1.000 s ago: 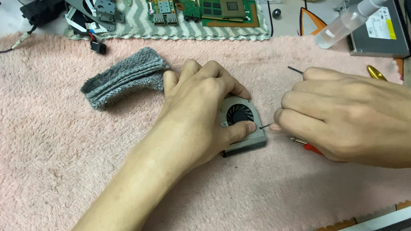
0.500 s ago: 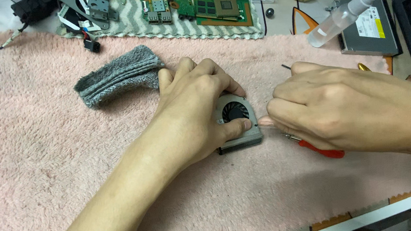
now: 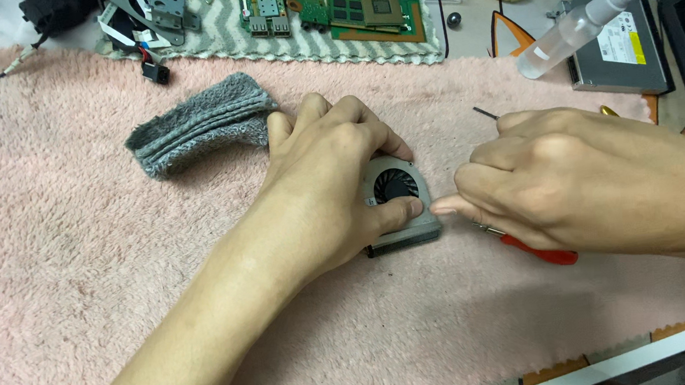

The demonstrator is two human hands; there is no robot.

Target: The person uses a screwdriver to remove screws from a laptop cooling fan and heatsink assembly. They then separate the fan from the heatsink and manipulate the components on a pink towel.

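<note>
While the small grey cooling fan (image 3: 400, 204) lies flat on the pink fleece mat (image 3: 76, 265), the left hand (image 3: 330, 189) covers its left side, fingers curled over the housing and thumb pressed on its near edge, pinning it down. The right hand (image 3: 556, 178) is closed loosely, its forefinger tip touching the fan's right edge; a red-handled tool (image 3: 539, 251) lies beneath that hand, and whether the fingers actually grip it cannot be told. The fan housing appears closed, rotor visible through its round opening, so in my judgement the work on it stands at an early stage, with opening or removal of fasteners not yet done. A folded grey cloth (image 3: 200, 124) lies just beyond the left hand, untouched.
</note>
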